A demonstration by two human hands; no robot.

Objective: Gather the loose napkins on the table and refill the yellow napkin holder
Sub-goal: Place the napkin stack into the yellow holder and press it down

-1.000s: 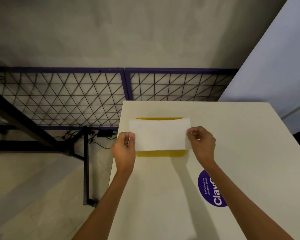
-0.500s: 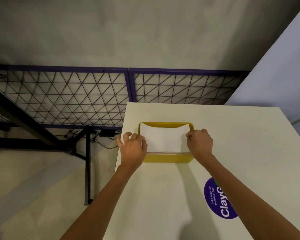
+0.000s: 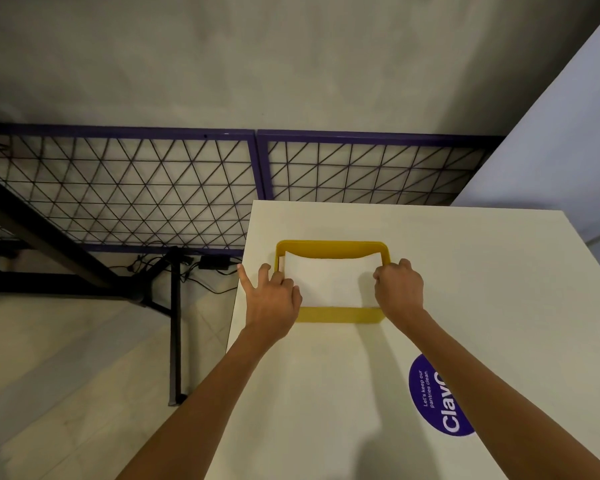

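The yellow napkin holder (image 3: 336, 314) lies flat on the white table (image 3: 326, 393) near its far left corner. White napkins (image 3: 329, 280) sit inside it and fill most of the tray. My left hand (image 3: 274, 299) is at the holder's left wall, thumb and forefinger pinching the napkins' left edge while the other fingers spread out over the table edge. My right hand (image 3: 400, 289) is curled at the holder's right wall and grips the napkins' right edge; its fingertips are hidden.
A round purple sticker (image 3: 433, 400) lies on the table under my right forearm. The table's left edge drops to the floor beside my left arm. A purple wire-mesh fence (image 3: 153, 192), black table legs (image 3: 175, 323) and cables stand beyond.
The napkins, held stretched above the holder a second ago, have gone down into it. Both hands lowered with them and now sit at the holder's side walls.
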